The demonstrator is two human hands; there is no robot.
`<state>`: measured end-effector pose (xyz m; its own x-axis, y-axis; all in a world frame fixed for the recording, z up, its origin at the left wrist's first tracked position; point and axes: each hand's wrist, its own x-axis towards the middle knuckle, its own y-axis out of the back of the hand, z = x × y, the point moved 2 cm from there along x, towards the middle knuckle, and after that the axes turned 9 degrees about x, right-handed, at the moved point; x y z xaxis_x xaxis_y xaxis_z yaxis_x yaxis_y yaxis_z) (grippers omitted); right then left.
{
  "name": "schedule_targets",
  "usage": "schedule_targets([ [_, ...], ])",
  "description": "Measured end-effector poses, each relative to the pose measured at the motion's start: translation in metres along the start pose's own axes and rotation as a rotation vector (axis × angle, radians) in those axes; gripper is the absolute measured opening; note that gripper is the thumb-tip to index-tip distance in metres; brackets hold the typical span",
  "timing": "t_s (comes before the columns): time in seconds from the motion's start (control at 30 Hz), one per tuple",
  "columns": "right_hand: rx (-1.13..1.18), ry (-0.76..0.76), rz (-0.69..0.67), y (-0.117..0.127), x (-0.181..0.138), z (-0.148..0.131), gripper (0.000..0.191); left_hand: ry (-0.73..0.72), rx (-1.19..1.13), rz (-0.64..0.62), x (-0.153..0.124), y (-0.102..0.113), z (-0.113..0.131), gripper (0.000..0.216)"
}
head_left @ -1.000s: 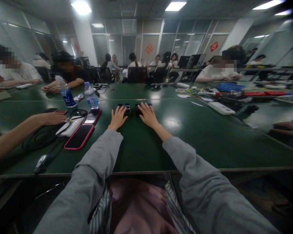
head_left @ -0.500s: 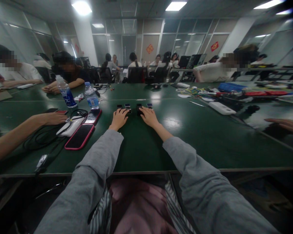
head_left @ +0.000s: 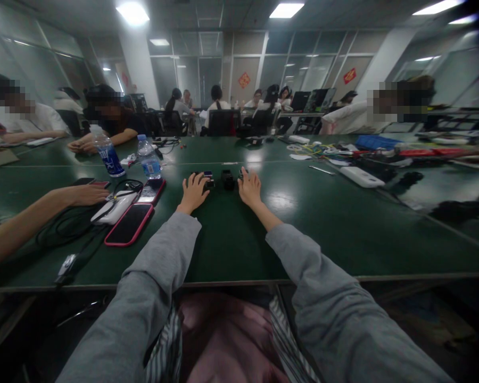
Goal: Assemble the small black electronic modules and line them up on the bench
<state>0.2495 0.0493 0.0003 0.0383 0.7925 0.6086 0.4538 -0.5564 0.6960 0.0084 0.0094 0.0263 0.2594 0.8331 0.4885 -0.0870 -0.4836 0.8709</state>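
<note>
- Row of small black blocks (head_left: 227,179) at mid-table (head_left: 343,223), long axis parallel to the near edge; facing not discernible.
- Curled onto the row's left end, left hand (head_left: 193,192); at its right end, right hand (head_left: 250,187), fingers together; pinching or merely touching, cannot tell.
- Toward the left edge: pink-cased phone (head_left: 129,224), two blue-labelled bottles (head_left: 149,159), print unreadable, co-worker's hand (head_left: 85,194).

Reaching straight ahead with both grey-sleeved arms, nearly parallel and low, wrists bare past the cuffs, with the left hand (head_left: 193,192) palm down, fingers bent forward and thumb out, grip unclear, and the right hand (head_left: 250,189) palm down, fingers extended close together, not clenched.
</note>
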Motion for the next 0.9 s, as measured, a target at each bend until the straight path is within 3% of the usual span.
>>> schedule_targets([
  [0.1, 0.079, -0.074, -0.061, -0.008, 0.004, 0.013, 0.055, 0.052, 0.002, -0.050, 0.002, -0.010, -0.007, 0.055],
  [0.23, 0.179, -0.047, -0.133, -0.018, 0.011, 0.021, 0.055, 0.065, -0.012, -0.093, 0.004, -0.020, -0.012, 0.053],
  [0.4, 0.190, 0.002, -0.215, -0.021, 0.014, 0.020, 0.056, 0.062, 0.002, -0.078, 0.004, -0.010, -0.007, 0.055],
  [0.6, 0.146, 0.008, -0.121, -0.010, 0.010, 0.015, 0.054, -0.061, 0.004, -0.046, 0.004, 0.001, 0.011, 0.052],
  [0.9, 0.119, 0.010, -0.182, -0.006, 0.009, 0.010, 0.051, -0.089, -0.025, -0.081, 0.007, -0.007, 0.009, 0.051],
])
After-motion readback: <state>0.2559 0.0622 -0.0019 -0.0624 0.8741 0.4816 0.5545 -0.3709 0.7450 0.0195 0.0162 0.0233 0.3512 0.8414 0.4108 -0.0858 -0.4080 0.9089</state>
